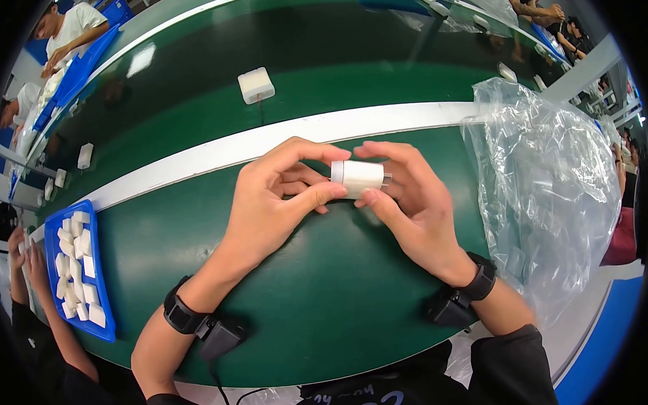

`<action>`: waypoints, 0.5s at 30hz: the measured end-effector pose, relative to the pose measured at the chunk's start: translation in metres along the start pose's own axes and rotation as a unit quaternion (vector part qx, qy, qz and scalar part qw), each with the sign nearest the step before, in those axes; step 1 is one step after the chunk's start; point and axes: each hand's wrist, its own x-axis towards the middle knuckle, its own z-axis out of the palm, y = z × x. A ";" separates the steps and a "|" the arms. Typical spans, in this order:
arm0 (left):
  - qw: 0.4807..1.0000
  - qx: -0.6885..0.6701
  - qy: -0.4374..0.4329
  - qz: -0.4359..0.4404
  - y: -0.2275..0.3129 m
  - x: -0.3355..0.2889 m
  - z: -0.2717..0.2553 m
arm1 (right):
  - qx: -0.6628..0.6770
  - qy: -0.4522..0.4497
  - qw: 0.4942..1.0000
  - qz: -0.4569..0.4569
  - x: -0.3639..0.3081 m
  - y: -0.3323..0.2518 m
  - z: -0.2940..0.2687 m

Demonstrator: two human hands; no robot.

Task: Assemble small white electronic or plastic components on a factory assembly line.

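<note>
Above the green bench top, a white plug-in charger (362,177) lies sideways between my two hands. Its metal prongs point right, and a paler end piece faces left. My left hand (278,190) pinches that left end between thumb and index finger, the other fingers curled behind. On the prong side, my right hand (417,206) grips the lower edge with its thumb, the index finger arched over the top. Part of the charger's underside is hidden by the thumbs. Each wrist wears a black strap with a small black box.
At the left stands a blue tray (107,323) of white blocky parts. A crumpled clear plastic bag (553,189) covers the right side. Past the white rail (298,134), a white housing (256,86) sits on the dark green belt. Other people work at the left and far right.
</note>
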 end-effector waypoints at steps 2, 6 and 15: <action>0.996 0.062 0.010 0.060 0.000 0.001 0.002 | 0.008 -0.012 1.000 0.015 0.000 0.002 -0.004; 0.996 0.036 0.013 0.080 -0.006 0.001 -0.001 | -0.056 -0.020 0.998 -0.005 -0.001 0.000 -0.004; 0.998 0.036 0.012 0.058 -0.005 -0.003 0.002 | -0.117 -0.010 0.993 -0.034 -0.004 0.001 -0.006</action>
